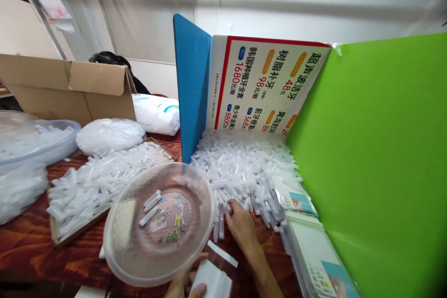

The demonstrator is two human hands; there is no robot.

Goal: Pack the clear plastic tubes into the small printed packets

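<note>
— What can be read from here?

— The printed sign (261,86) standing behind your pile is turned on its side. It has a red border and Chinese lines with prices: 树脂补牙 at 98, 韩国种植牙全套 at 1680, and further down 48, 368 and 880. A smooth blue board (192,79) stands to its left and a matt green board (377,163) to its right, so the three wall in the heap.

— And my hands?

— Your right hand (240,226) lies palm down at the near edge of the heap of small clear plastic tubes (244,167). The fingers are curled with their tips among the tubes; I cannot tell whether they pinch one. Your left hand (183,284) is half cut off at the bottom edge, with thumb and forefinger closed on a flat white packet (213,281), just under the rim of the round clear plastic bowl (122,247).

— What is in the bowl?

— A few tubes, lying over a cartoon print on its bottom.

— The rest?

— To your left a shallow tray (56,237) is piled with more tubes on the glossy red-brown wooden table (28,247), and behind it stand a lumpy white bag (110,135) and an open cardboard box (66,86). A stack of glossy leaflets (314,247) lies along the green board.
</note>
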